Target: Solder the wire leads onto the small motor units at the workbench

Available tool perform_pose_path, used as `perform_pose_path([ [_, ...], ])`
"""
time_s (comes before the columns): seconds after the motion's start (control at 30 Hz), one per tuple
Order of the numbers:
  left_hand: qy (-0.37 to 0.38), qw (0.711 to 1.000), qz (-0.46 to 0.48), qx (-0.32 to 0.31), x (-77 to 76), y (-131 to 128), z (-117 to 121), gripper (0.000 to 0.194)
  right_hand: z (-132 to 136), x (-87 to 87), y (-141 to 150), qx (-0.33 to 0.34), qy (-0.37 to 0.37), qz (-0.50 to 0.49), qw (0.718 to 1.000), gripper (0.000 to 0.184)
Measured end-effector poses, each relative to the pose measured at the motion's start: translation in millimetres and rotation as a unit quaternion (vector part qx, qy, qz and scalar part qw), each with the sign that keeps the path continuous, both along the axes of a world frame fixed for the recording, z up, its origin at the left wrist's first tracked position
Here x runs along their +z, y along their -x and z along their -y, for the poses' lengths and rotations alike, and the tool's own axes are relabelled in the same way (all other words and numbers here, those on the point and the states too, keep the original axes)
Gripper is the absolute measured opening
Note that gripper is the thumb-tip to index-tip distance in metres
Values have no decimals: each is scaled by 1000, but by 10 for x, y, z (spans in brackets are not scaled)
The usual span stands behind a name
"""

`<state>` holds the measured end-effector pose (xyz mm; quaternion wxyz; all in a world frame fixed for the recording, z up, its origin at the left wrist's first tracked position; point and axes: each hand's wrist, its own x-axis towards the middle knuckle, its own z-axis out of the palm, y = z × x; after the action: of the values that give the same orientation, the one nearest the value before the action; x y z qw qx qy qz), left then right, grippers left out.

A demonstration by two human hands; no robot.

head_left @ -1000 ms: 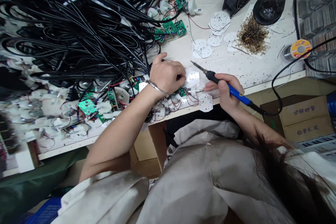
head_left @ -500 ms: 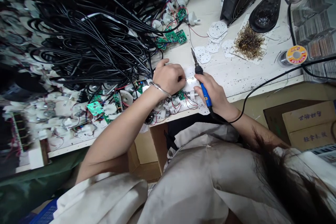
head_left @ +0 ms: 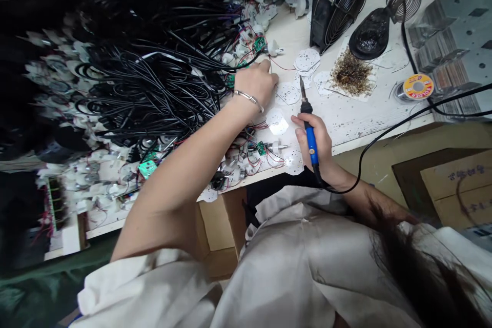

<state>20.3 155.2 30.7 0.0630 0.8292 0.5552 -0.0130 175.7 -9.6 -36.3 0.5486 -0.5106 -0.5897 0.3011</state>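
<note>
My right hand (head_left: 317, 146) is closed round the blue handle of a soldering iron (head_left: 307, 123), its tip pointing up over the white bench (head_left: 346, 107). My left hand (head_left: 257, 81), a metal bracelet on the wrist, reaches toward the back of the bench among wired green circuit boards (head_left: 258, 45) and white parts; its fingers curl, and what they hold is hidden. A white octagonal LED board (head_left: 277, 122) lies between my hands. A small green board (head_left: 261, 147) with red wires lies near the bench's front edge.
A big tangle of black cables (head_left: 146, 77) covers the left of the bench. At the back right stand a black fan (head_left: 338, 0), an iron stand with a coil (head_left: 371, 31), a brown stained pad (head_left: 351, 74) and a solder spool (head_left: 417, 87). Cardboard boxes (head_left: 457, 189) sit below.
My left hand has left the LED board near the front and reached farther back toward the green boards. My right hand has turned the iron from slanting leftward to pointing nearly straight up.
</note>
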Motion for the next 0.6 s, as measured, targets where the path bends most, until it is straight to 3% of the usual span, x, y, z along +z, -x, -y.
perform_pose_path([
  [0.13, 39, 995, 79, -48, -121, -4, -256, 22, 34, -10, -4, -48, -8, -65, 997, 32],
  [0.27, 142, 954, 260, 45, -99, 136, -246, 44, 36, -2, 7, -81, -9, -91, 992, 33],
  [0.33, 171, 927, 322, 84, -53, 208, -134, 53, 49, 17, -1, -81, -13, -104, 991, 33],
  [0.4, 158, 918, 350, 95, -9, 270, 34, 51, 71, 42, -18, -68, -17, -118, 991, 31],
  [0.5, 103, 938, 319, 86, 29, 361, 348, 41, 109, 72, -42, -53, -25, -134, 989, 27],
  [0.6, 56, 968, 245, 7, 29, 463, 643, 33, 147, 81, -54, -70, -25, -143, 987, 29],
])
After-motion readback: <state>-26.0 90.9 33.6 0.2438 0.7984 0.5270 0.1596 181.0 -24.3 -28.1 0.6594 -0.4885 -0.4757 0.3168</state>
